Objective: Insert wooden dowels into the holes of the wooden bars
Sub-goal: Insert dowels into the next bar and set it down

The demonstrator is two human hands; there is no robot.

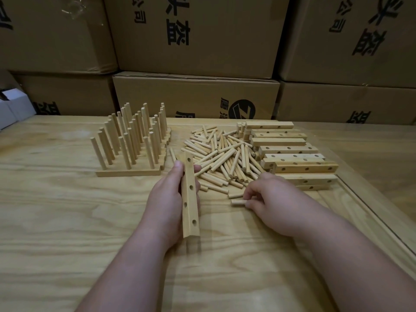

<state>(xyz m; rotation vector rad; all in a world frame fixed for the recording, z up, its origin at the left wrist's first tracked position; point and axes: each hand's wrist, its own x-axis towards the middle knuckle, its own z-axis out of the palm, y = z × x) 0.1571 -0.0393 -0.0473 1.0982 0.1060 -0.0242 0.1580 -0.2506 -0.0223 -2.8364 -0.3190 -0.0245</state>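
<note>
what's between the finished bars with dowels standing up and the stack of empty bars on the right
In the head view, a loose pile of dowels lies on the table between the finished bars and the stack of empty bars.

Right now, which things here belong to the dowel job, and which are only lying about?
Job:
- bar held by left hand
- dowel pinched by right hand
- dowel pile
- bar stack
- finished bars with dowels upright

Lying about:
- cardboard boxes
- white box

Dim, warm, even light; soft shadows, wide-angle bending at the edges.
</note>
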